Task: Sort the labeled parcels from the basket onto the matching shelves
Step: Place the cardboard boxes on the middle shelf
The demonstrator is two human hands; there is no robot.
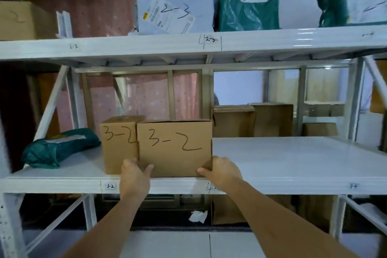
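Both hands grip the larger cardboard box (174, 147) marked 3-2 at its lower corners, left hand (134, 176) and right hand (222, 170) wrapped around its edges. It sits on the white shelf (293, 161) above the 3-2 tag (110, 186), touching a second, smaller 3-2 box (118, 144). One green bag (58, 147) lies left.

The two boxes marked 3-2 (174, 148) (119, 144) are matt brown cardboard. The shelf (293, 159) looks like smooth white painted metal with a slight gloss. The green mailer bag (58, 148) is crinkled, shiny plastic; the 2-3 parcel (173, 10) pale plastic with a paper label.
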